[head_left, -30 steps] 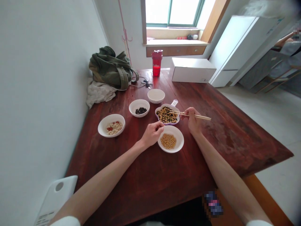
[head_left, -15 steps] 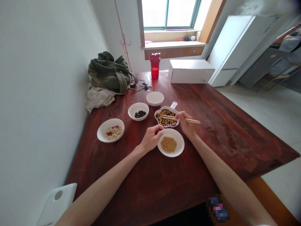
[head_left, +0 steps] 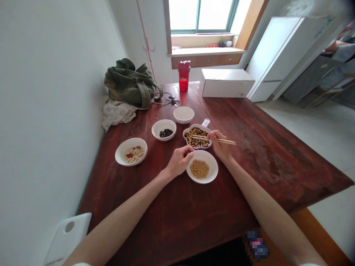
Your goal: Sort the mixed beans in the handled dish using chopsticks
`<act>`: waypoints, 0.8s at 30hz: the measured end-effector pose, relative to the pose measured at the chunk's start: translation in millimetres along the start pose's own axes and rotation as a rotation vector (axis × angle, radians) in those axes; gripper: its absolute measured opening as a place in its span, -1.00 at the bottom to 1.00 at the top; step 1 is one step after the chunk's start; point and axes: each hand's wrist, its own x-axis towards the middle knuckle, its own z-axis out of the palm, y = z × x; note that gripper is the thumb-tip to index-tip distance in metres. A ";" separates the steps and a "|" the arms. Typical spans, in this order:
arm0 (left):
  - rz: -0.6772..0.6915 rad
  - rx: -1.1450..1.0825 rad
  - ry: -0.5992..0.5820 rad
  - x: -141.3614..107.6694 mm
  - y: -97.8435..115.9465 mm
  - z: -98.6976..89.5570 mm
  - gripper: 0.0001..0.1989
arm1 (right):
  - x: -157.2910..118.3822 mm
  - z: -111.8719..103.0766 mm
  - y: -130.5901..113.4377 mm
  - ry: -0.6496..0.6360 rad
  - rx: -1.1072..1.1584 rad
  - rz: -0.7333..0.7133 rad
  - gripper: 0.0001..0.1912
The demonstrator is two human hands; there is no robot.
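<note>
My right hand (head_left: 219,144) is closed around a pair of chopsticks (head_left: 227,142), with the thumb and fingers squeezed near the middle. The thin ends reach left from that hand, over a small dish (head_left: 206,122) with a wavy purple edge. The dish sits just to the left of my right hand and a little past my left hand, and its handle points away from both. It is full of mixed beans (head_left: 196,142), dark ones and yellow ones. I cannot tell if the chopstick tips have picked up a bean. My left hand (head_left: 179,162) is narrow, with its fingers curled in and their tips at the edge of a white bowl (head_left: 212,173). I cannot tell if they pinch that edge. This bowl is just right of my left hand, on the near side of the dish, and it has yellow beans (head_left: 199,169) in it. Well to the left of my left hand is a bowl of nuts (head_left: 121,153), pale with some red bits. Past my left hand and a bit left is a bowl of black beans (head_left: 157,126). Another bowl (head_left: 183,115) stands farther ahead. Far beyond both hands I see keys (head_left: 173,100), a red bottle (head_left: 183,75), a green bag (head_left: 127,85) and a white box (head_left: 227,83). Everything there sits on a red-brown table (head_left: 166,221).
</note>
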 end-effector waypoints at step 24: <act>0.006 0.021 0.020 3.9 0.8 1.4 -0.76 | 20.0 -27.8 4.7 -0.019 0.527 0.332 -0.42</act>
